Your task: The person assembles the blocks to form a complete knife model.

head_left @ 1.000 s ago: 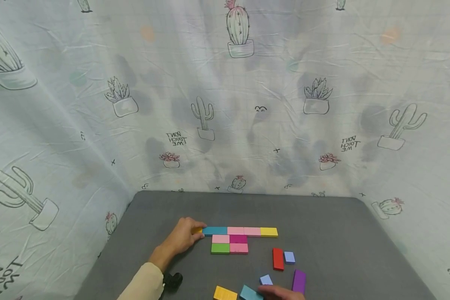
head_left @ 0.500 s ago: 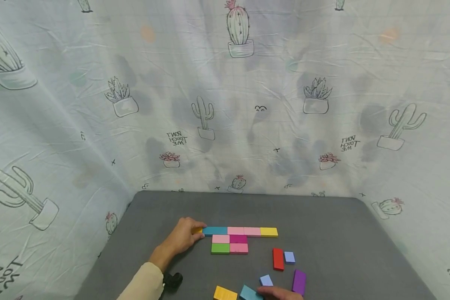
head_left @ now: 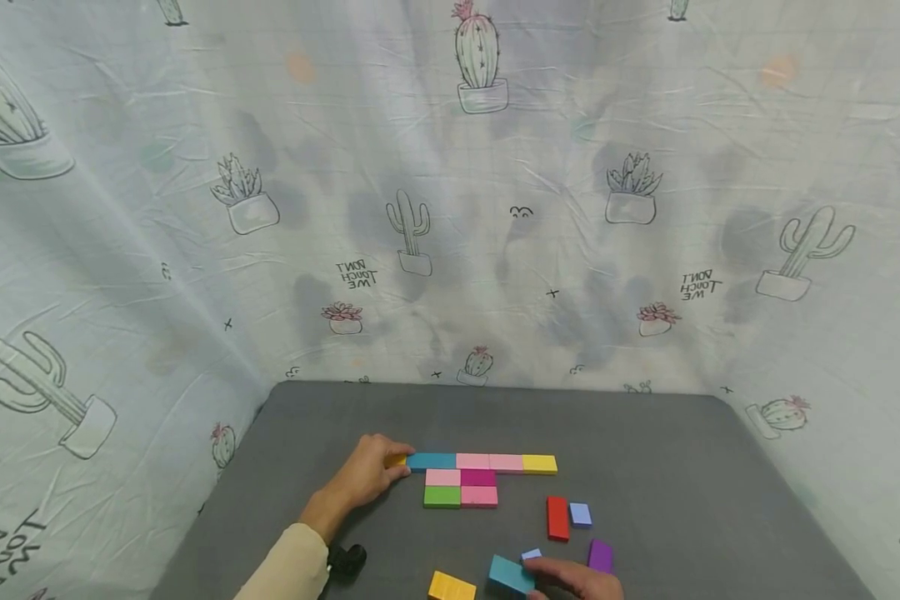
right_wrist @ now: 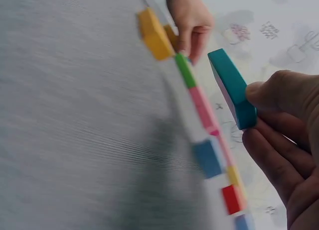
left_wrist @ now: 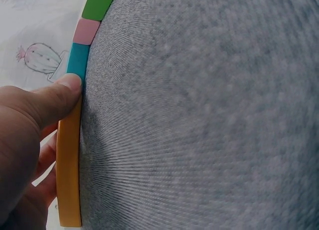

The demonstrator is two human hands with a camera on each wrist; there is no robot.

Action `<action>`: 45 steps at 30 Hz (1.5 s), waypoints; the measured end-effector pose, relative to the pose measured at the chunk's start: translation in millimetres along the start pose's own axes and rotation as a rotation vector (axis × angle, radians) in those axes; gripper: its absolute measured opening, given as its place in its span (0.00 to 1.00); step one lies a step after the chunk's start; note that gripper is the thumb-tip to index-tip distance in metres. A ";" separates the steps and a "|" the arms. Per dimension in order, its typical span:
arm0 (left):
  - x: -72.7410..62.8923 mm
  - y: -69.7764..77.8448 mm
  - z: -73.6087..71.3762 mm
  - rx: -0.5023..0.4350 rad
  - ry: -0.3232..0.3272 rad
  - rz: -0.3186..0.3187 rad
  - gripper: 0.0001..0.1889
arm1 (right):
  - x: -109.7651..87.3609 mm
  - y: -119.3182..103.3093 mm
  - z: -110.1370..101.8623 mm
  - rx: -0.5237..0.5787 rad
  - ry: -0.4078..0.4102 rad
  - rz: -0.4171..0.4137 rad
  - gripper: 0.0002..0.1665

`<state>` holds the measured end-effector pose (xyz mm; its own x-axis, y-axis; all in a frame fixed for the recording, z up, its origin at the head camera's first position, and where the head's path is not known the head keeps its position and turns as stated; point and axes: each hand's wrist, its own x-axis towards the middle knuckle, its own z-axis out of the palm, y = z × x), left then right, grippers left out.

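My left hand (head_left: pixel 366 472) pinches an orange block (left_wrist: pixel 69 170) at the left end of a row, thumb over its joint with a blue block (head_left: pixel 432 462). The row runs on rightward through two pink blocks and a yellow block (head_left: pixel 540 465). Below it lie a pink and a magenta block (head_left: pixel 478 477), then a green block (head_left: pixel 442 497) and another pink one. My right hand (head_left: pixel 579 578) grips a teal block (right_wrist: pixel 230 85) between thumb and fingers. In the right wrist view this block is raised off the grey table (head_left: pixel 645 467).
Loose blocks lie near the right hand: red (head_left: pixel 558 518), light blue (head_left: pixel 581 515), purple (head_left: pixel 601 556) and a second light blue (head_left: pixel 531 554) partly hidden. An orange block (head_left: pixel 452 587) sits at the front. A black object (head_left: pixel 347 562) shows by the left sleeve. Cactus-print cloth (head_left: pixel 480 208) surrounds the table.
My right hand has taken hold of the teal block and lifted it, tilting it and moving slightly right. The left hand has stayed in place on the orange block.
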<state>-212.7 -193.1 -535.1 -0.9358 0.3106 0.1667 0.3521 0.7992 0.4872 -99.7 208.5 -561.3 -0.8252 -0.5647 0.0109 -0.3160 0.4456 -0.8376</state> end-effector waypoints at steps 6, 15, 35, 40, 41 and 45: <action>-0.7 0.0 0.8 -0.005 0.008 0.001 0.15 | 2.2 -63.6 -5.3 -0.135 0.408 -0.031 0.17; -0.8 1.4 0.9 -0.008 0.009 -0.002 0.14 | 38.6 -72.0 -13.4 -0.183 0.375 -0.148 0.16; -0.9 0.8 0.4 0.004 0.009 -0.011 0.14 | 105.7 -58.2 11.1 -0.123 0.083 -0.143 0.19; -0.6 0.8 -1.1 0.002 0.004 -0.013 0.14 | 112.4 -57.2 15.3 -0.158 0.051 -0.149 0.19; -0.5 0.8 -1.4 0.002 0.003 -0.013 0.14 | 113.5 -56.7 16.1 -0.165 0.048 -0.150 0.19; 0.2 0.4 -2.3 0.000 0.002 -0.008 0.14 | 116.9 -54.4 18.8 -0.184 0.046 -0.160 0.19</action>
<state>-212.8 -193.9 -533.0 -0.9386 0.3033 0.1647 0.3448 0.8016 0.4884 -170.2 105.2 -524.7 -0.7769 -0.6080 0.1634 -0.5207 0.4747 -0.7096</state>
